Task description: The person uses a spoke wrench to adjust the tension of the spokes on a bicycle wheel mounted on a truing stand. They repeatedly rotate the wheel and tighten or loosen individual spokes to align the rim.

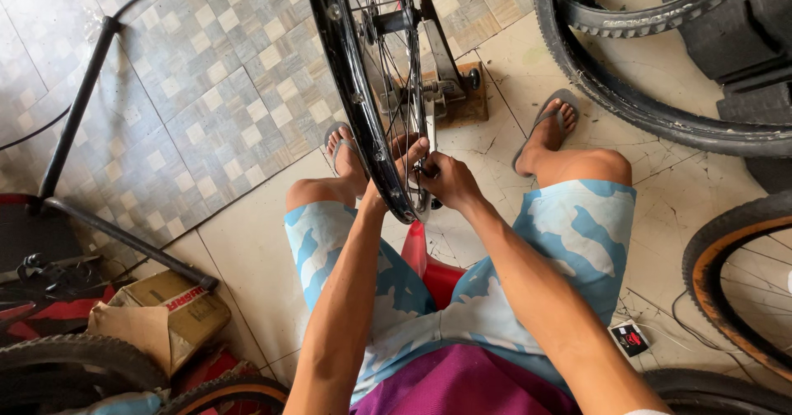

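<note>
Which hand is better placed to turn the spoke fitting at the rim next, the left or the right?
Probably the right hand: its fingers are pinched at the spokes just inside the black rim. The left hand reaches from the rim's other side and seems only to steady it.

Patterned checkered floor tiles (206, 93) fill the upper left, meeting plain cracked cream tiles (685, 209) under bright daylight. Spare tyres (627, 101) crowd the right edge, and a cardboard box (165, 316) sits beside a black metal frame (78, 118) on the left.
</note>
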